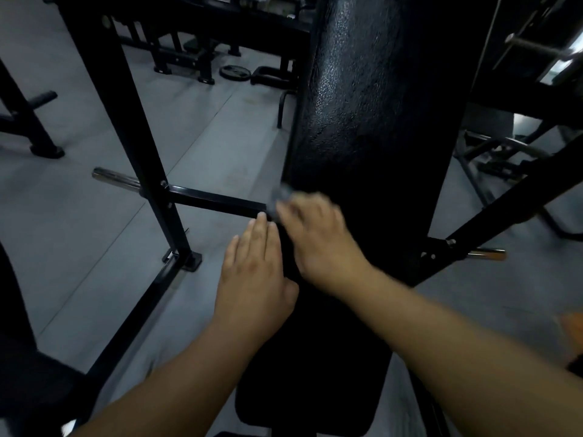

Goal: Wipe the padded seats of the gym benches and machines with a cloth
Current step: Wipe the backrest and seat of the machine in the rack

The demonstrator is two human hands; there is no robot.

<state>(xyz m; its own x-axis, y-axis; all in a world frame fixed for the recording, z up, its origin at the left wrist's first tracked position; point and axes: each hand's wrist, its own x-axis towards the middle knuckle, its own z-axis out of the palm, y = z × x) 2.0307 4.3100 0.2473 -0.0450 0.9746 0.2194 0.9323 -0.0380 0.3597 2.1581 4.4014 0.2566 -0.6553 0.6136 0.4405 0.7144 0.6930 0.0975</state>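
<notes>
The wiping step is under way on the long black pad [362, 121] that runs from the top centre of the frame down to the bottom. The right hand [318, 238], blurred at frame centre, lies on the pad's left edge. Its fingers are bent over a grey scrap that appears to be the cloth [281, 193], so it seems to grip it, though the blur hides the detail. The left hand [254, 269] is just beside it, released, with straight fingers flat against the pad's left side, probably steadying. The textured upper stretch of the pad looks not yet reached. The next move likely calls for firm strokes up that length and then across the seat [315, 373] at lower centre, keeping the cloth flat.
</notes>
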